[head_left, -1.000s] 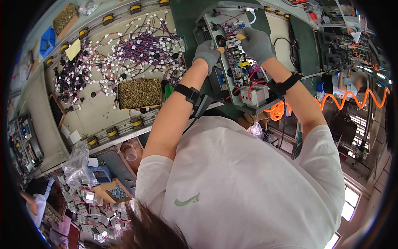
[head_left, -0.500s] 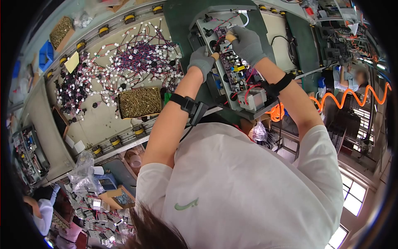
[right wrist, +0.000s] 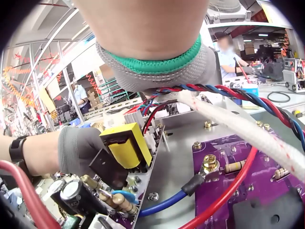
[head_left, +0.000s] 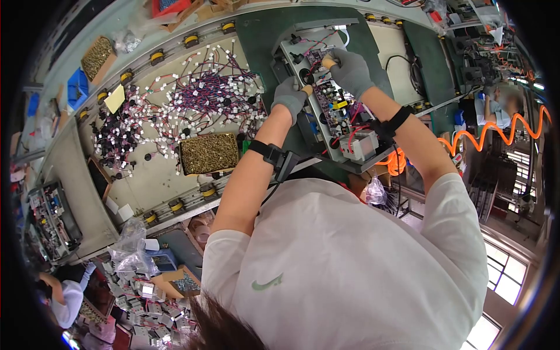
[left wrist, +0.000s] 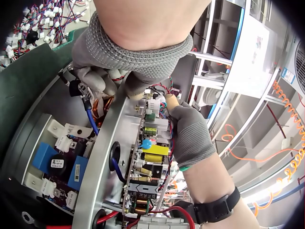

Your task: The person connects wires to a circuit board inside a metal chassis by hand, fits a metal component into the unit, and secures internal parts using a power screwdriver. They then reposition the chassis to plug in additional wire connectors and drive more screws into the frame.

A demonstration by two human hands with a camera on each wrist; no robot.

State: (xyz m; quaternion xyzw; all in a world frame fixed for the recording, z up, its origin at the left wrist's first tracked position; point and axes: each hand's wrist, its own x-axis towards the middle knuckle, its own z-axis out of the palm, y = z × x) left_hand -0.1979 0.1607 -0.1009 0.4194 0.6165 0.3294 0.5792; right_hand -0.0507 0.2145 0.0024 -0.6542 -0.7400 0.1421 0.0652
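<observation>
A tilted metal chassis [left wrist: 107,157] carries a long circuit board [head_left: 333,99] with a yellow transformer [right wrist: 126,145], capacitors and cables. My left hand [head_left: 290,98], in a grey glove with a bare thumb tip, grips the chassis's long side wall: fingers curl on one face, the thumb lies on the other. Across the board, my right hand [head_left: 350,71], gloved alike, bends its fingers at the board's far end. Twisted red, blue and black wires [right wrist: 228,90] and a white sleeved cable [right wrist: 238,126] pass under its palm; its fingertips are hidden there. A purple board [right wrist: 224,167] lies inside.
Left of the chassis, many wire harnesses [head_left: 216,90] with white plugs spread over the bench beside a box of brass-coloured small parts [head_left: 209,154]. A blue bin [head_left: 77,87] stands further back. An orange coiled hose [head_left: 496,137] hangs at the right. Other people work in the background.
My right hand has shifted a little toward the far end of the chassis. The left hand keeps its place on the wall. The head view has moved slightly.
</observation>
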